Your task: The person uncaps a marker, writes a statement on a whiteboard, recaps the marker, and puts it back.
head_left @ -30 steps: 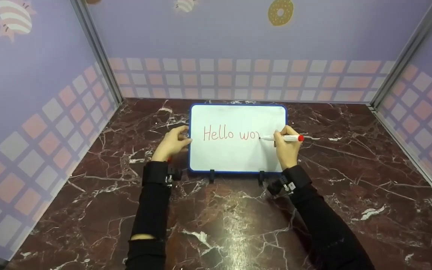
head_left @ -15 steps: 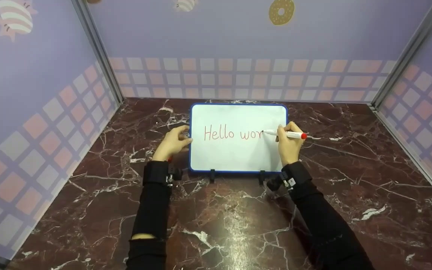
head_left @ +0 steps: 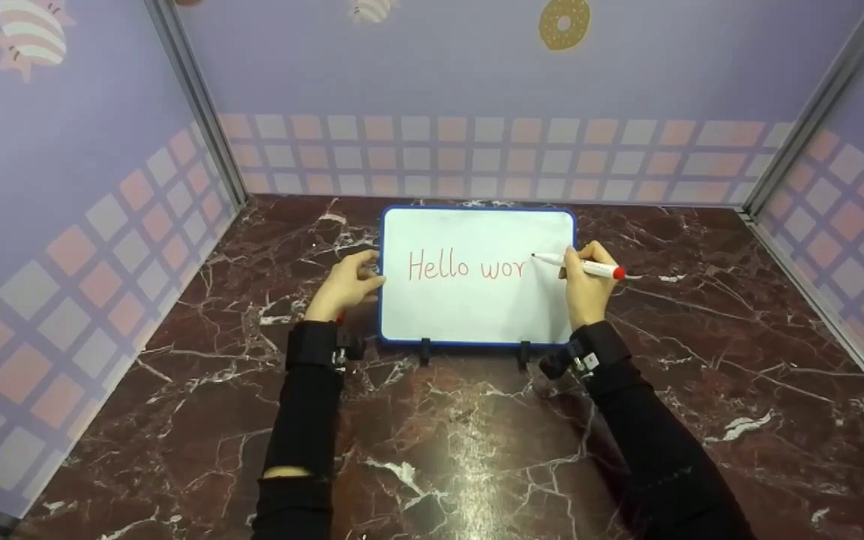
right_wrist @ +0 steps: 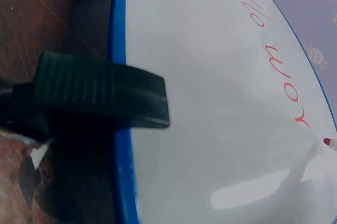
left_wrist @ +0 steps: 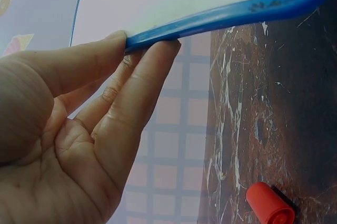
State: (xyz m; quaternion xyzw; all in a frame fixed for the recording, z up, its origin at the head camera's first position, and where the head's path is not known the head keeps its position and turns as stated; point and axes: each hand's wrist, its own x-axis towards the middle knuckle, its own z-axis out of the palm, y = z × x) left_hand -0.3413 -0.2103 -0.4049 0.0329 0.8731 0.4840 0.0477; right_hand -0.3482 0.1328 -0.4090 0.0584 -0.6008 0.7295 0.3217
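Note:
A whiteboard (head_left: 469, 315) with a blue frame stands propped up on the table, bearing the red handwriting "Hello wor" (head_left: 466, 265). My left hand (head_left: 345, 286) pinches the board's left edge; in the left wrist view the thumb lies on the front of the blue frame (left_wrist: 226, 16) and the fingers sit behind it. My right hand (head_left: 587, 285) holds a white marker (head_left: 601, 268) with a red end, its tip close to the board just right of the "r". In the right wrist view only the marker's red tip (right_wrist: 327, 141) shows, and the right hand is out of that view.
Black stand feet (head_left: 424, 351) hold the board's lower edge, one large in the right wrist view (right_wrist: 105, 92). A red marker cap (left_wrist: 269, 203) lies on the dark marbled table (head_left: 432, 450) near the left wrist. Patterned panels (head_left: 492, 75) enclose the back and sides.
The "r" has been written after "wo" in red. My right hand with the marker has moved right and slightly up across the board. The left hand stays on the edge.

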